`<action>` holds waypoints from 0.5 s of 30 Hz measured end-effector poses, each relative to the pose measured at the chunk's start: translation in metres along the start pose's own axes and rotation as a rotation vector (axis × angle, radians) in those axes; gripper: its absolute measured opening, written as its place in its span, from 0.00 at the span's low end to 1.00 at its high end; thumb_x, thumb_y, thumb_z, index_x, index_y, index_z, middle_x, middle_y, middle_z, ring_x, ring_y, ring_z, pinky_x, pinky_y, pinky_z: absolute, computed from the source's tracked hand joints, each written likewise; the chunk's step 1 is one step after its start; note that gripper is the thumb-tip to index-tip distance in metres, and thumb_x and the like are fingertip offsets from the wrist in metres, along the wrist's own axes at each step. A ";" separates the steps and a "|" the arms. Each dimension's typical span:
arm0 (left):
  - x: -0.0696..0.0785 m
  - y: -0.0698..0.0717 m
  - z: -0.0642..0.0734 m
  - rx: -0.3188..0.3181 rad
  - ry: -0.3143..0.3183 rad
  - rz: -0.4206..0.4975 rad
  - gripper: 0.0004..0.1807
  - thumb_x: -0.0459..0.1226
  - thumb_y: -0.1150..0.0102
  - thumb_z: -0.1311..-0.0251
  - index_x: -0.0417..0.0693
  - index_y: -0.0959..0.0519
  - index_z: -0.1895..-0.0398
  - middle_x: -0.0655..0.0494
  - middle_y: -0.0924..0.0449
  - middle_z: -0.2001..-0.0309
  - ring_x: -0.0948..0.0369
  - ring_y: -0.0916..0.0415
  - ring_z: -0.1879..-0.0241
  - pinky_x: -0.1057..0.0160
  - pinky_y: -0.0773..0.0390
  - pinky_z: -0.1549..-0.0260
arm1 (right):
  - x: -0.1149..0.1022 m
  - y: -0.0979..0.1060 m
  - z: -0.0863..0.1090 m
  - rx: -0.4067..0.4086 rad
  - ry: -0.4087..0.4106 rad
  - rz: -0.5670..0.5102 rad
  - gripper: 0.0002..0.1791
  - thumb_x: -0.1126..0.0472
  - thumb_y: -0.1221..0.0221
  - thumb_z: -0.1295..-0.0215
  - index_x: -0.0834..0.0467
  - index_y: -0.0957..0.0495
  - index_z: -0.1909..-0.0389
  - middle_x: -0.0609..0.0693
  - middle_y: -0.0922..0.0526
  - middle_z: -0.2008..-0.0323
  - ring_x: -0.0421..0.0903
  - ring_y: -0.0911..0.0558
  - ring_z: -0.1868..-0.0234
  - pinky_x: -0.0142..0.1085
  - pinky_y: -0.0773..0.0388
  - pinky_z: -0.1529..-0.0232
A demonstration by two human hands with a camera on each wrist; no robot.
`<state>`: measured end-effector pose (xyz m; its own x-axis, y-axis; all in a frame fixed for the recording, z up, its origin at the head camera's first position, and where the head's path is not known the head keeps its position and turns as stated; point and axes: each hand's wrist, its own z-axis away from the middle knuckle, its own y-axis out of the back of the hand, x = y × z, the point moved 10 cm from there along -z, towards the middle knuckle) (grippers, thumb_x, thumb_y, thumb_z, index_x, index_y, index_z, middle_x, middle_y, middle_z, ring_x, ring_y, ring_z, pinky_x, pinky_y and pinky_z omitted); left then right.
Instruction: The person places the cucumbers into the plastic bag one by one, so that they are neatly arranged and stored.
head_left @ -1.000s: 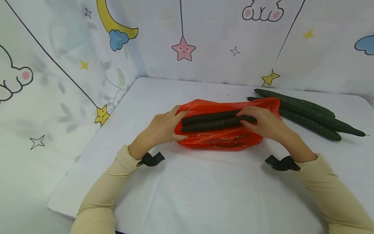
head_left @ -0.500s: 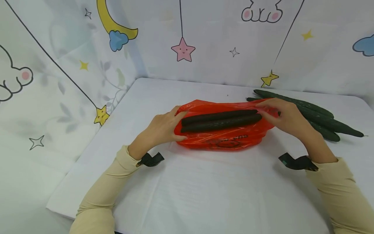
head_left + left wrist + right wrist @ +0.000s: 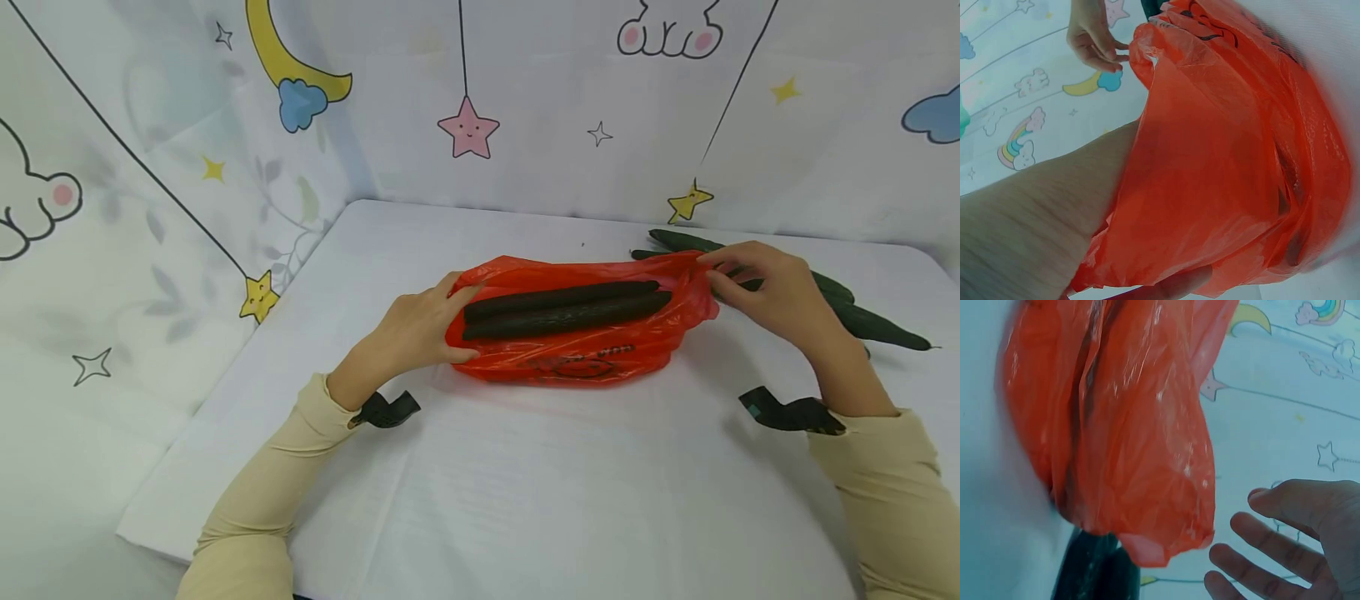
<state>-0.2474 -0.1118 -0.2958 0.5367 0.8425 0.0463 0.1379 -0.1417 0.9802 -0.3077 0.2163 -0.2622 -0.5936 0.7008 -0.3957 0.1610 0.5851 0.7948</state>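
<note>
Two dark green cucumbers (image 3: pixel 570 317) lie side by side in a red plastic bag (image 3: pixel 502 360), its mouth spread wide on the table. At the bag's left end my left hand (image 3: pixel 412 329) holds the edge of the mouth, fingers and thumb apart. In the left wrist view the red plastic (image 3: pixel 1204 162) covers most of that hand. My right hand (image 3: pixel 776 287) hovers off the bag's right end, over the loose cucumbers (image 3: pixel 888 327). The right wrist view shows its fingers (image 3: pixel 1279 544) spread, holding nothing, with the bag (image 3: pixel 1147 444) just beside them.
Several loose cucumbers lie in a pile at the back right of the white table (image 3: pixel 525 492), partly behind my right hand. A white cloth backdrop (image 3: pixel 540 108) printed with stars and a moon rises at the table's far edge.
My right hand has let go of a cucumber inside the bag and moved right, out past the bag's right end. The left hand has stayed in place.
</note>
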 end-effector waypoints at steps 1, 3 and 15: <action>0.000 0.000 0.000 -0.001 0.000 0.000 0.45 0.54 0.28 0.51 0.43 0.32 0.32 0.42 0.32 0.37 0.56 0.21 0.72 0.65 0.24 0.80 | 0.004 0.001 0.000 0.005 -0.012 -0.005 0.14 0.72 0.39 0.38 0.65 0.19 0.51 0.62 0.19 0.55 0.16 0.34 0.62 0.10 0.36 0.64; 0.000 0.000 0.000 -0.003 0.001 0.000 0.45 0.54 0.28 0.51 0.43 0.32 0.32 0.42 0.32 0.37 0.56 0.21 0.72 0.65 0.25 0.81 | 0.011 0.003 0.001 0.013 -0.025 -0.007 0.13 0.72 0.40 0.37 0.66 0.19 0.51 0.63 0.19 0.55 0.15 0.34 0.62 0.10 0.36 0.63; 0.002 0.001 0.000 0.014 -0.009 -0.004 0.44 0.53 0.27 0.52 0.42 0.31 0.33 0.42 0.31 0.38 0.56 0.22 0.73 0.65 0.26 0.82 | 0.069 0.006 0.008 -0.033 -0.218 -0.008 0.16 0.60 0.43 0.31 0.65 0.22 0.47 0.63 0.22 0.49 0.16 0.37 0.62 0.09 0.42 0.63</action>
<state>-0.2461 -0.1104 -0.2945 0.5435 0.8384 0.0408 0.1517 -0.1459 0.9776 -0.3410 0.2715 -0.2886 -0.4097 0.7697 -0.4896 0.1283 0.5800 0.8044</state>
